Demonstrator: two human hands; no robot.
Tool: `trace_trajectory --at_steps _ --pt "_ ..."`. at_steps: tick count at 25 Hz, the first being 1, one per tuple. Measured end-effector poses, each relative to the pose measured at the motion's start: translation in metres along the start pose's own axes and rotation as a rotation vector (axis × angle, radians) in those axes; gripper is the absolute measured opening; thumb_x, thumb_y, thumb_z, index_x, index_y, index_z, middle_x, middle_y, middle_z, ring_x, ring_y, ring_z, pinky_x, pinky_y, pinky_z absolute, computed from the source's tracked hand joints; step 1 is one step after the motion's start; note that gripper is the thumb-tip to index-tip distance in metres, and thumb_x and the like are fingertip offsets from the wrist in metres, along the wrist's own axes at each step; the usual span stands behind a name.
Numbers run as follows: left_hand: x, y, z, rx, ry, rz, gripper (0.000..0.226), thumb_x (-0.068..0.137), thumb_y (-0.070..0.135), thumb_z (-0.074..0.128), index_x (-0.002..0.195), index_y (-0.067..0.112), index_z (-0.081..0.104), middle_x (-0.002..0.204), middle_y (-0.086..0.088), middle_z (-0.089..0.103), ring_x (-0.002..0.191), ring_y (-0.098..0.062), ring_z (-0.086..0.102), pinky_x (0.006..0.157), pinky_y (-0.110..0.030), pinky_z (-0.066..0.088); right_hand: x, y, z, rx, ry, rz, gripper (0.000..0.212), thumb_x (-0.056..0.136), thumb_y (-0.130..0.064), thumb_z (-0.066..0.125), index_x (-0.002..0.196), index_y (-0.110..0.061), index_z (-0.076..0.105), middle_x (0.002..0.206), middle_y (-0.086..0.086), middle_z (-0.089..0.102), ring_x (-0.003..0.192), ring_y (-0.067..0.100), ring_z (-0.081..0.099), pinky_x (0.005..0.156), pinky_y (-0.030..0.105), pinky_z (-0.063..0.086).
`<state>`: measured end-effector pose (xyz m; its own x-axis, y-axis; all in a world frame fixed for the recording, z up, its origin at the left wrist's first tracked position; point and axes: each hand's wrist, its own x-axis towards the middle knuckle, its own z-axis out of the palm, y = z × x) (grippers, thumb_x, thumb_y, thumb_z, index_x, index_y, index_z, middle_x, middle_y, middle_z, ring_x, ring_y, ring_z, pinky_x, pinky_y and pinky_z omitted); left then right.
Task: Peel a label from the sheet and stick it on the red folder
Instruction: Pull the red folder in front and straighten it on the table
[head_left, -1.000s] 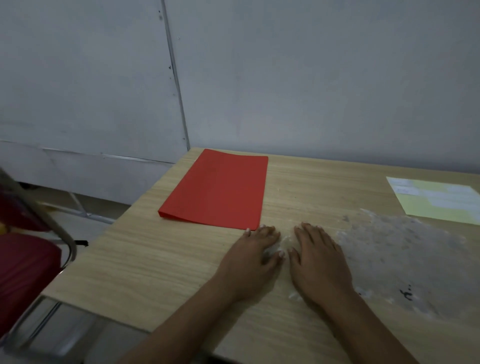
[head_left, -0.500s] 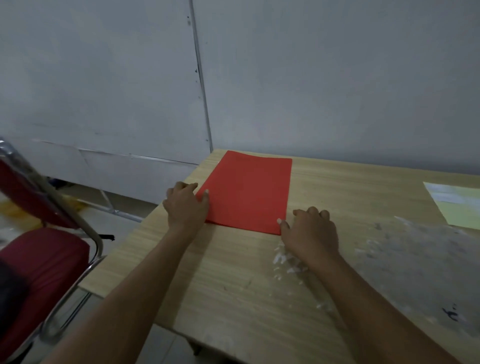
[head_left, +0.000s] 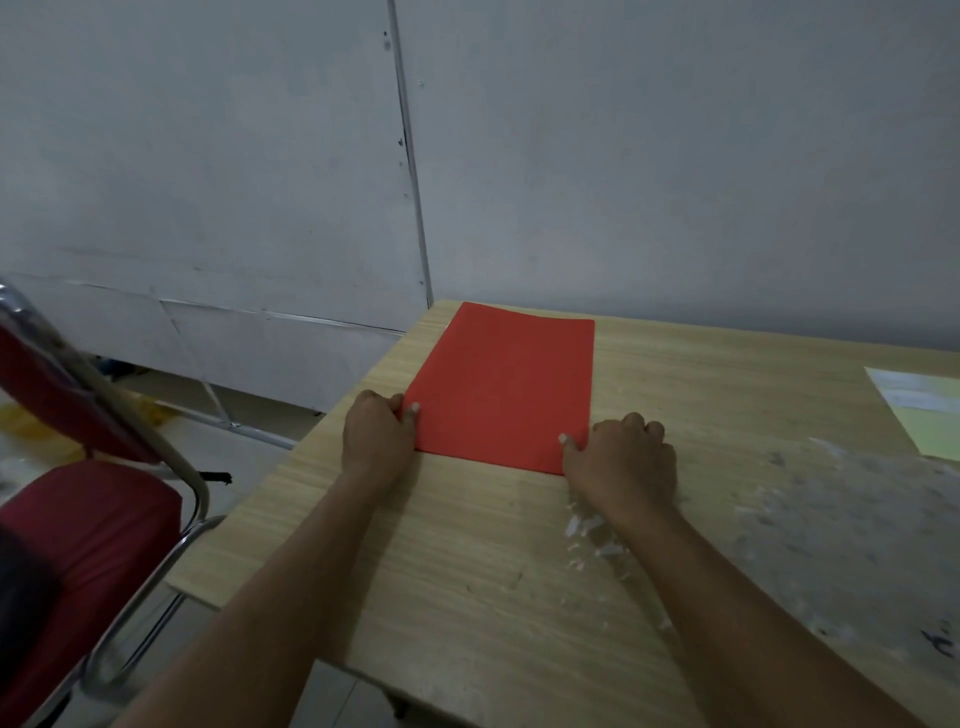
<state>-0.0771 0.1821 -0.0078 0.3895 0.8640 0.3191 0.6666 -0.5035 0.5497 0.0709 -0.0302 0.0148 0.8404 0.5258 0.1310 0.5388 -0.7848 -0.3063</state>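
The red folder lies flat near the table's far left corner. My left hand grips its near left corner, thumb on top of the cover. My right hand grips the near right corner the same way, thumb resting on the red surface. The label sheet, pale yellow with white labels, lies at the far right edge of the view, well away from both hands.
The wooden table has a patch of whitish scraped residue on its right side and white flakes near my right wrist. A red chair with a metal frame stands left of the table. A grey wall is close behind.
Both hands left the table's middle and went to the folder's near corners, left hand moving furthest. Since half a second ago the thumbs have settled onto the cover and the view shifted left.
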Motion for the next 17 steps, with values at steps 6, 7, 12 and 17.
trace_trajectory --at_steps 6,7,12,17 --pt "-0.009 -0.001 0.005 -0.031 0.047 0.034 0.038 0.095 0.031 0.058 0.114 0.0 0.068 0.105 -0.012 0.059 0.086 -0.022 0.053 0.079 -0.028 0.04 0.002 0.0 0.008 0.095 0.047 0.005 0.046 0.09 -0.05 0.053 0.112 -0.013 0.068 0.114 0.01 0.062 0.113 0.03 0.05 0.096 0.043 0.044" --pt "-0.013 0.0 0.005 -0.03 0.047 0.045 0.038 0.094 0.031 0.058 0.113 0.0 0.068 0.102 -0.011 0.058 0.085 -0.021 0.053 0.078 -0.028 0.04 0.002 0.003 0.008 0.15 0.054 0.025 0.044 0.089 -0.049 0.056 0.111 -0.013 0.068 0.111 0.009 0.064 0.11 0.03 0.053 0.094 0.043 0.046" --pt "-0.041 0.009 0.001 -0.055 0.051 0.098 0.035 0.093 0.032 0.06 0.107 0.002 0.071 0.092 -0.006 0.055 0.076 -0.017 0.05 0.074 -0.027 0.04 -0.003 0.028 0.001 0.441 0.054 0.112 0.025 0.081 -0.028 0.075 0.098 -0.016 0.062 0.097 0.005 0.068 0.088 0.024 0.063 0.074 0.034 0.05" --pt "-0.083 0.031 -0.002 -0.134 0.011 0.119 0.035 0.095 0.031 0.057 0.107 0.002 0.071 0.089 -0.005 0.056 0.074 -0.015 0.053 0.071 -0.027 0.042 -0.026 0.075 -0.018 0.453 0.062 0.127 0.027 0.074 -0.025 0.083 0.09 -0.02 0.063 0.081 -0.004 0.065 0.076 0.017 0.062 0.064 0.028 0.043"
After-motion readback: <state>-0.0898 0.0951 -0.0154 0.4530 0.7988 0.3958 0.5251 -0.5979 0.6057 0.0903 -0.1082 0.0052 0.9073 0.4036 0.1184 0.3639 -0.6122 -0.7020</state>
